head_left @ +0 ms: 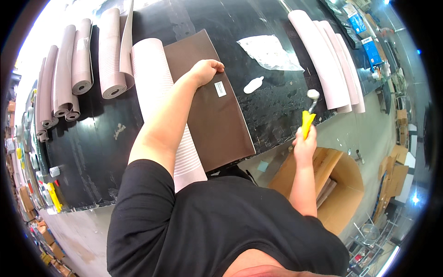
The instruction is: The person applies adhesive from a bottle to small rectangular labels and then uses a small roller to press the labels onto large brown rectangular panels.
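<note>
One brown sheet [213,122] lies on the black surface [277,113], best kept flat by the left hand [206,72], whose fingers curl at its right edge (pinch not discernible), while the right hand [304,144] grips a yellow-handled roller [307,121], sensibly held clear of the sheet.

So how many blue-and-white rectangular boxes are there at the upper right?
2: the upper box, and the lower box, below and slightly right of it. Others may be hidden.

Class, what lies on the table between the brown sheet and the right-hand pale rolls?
In the head view: a whitish plastic bag and a small white oval piece.
</note>
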Demonstrator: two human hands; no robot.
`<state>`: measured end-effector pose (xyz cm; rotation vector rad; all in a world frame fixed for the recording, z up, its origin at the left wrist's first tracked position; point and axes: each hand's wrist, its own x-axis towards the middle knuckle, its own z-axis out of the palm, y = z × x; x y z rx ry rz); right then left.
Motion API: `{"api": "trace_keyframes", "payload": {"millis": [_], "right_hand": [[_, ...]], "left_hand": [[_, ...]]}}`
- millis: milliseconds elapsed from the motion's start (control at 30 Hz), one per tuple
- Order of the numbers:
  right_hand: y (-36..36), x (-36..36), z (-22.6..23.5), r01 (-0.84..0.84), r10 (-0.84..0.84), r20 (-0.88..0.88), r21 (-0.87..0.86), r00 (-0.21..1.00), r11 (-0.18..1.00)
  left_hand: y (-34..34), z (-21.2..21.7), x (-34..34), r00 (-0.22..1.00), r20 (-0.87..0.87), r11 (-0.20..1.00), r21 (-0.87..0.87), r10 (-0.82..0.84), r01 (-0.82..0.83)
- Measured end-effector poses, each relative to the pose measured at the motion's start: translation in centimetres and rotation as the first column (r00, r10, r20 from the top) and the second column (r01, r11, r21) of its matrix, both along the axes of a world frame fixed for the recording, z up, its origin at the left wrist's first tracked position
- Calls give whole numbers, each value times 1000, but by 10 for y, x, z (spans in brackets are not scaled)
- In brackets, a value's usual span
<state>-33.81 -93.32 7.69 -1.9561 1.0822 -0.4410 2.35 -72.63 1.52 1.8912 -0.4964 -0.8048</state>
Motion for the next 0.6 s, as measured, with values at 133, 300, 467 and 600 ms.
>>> {"api": "trace_keyframes", "payload": {"millis": [133, 300, 467, 600], "right_hand": [[75, 13, 29, -490, 490, -25, -45, 872, 870], [109, 76, 30, -655, 642, -140, -88, 754, 750], [116, 99, 11, -678, 613, -371, -68, 698, 732], [124, 112, 10, -662, 570, -476, -33, 669, 749]], "left_hand": [[-7, -2, -3, 1000, -27, 1000, -7, 5, -5], [-6, -10, -2, 999, 53, 1000, -24, 4, -3], [-4, -6, -3, 999, 54, 1000, -12, -3, 4], [-1, -6, -2, 997, 68, 1000, -13, -19, 20]]}}
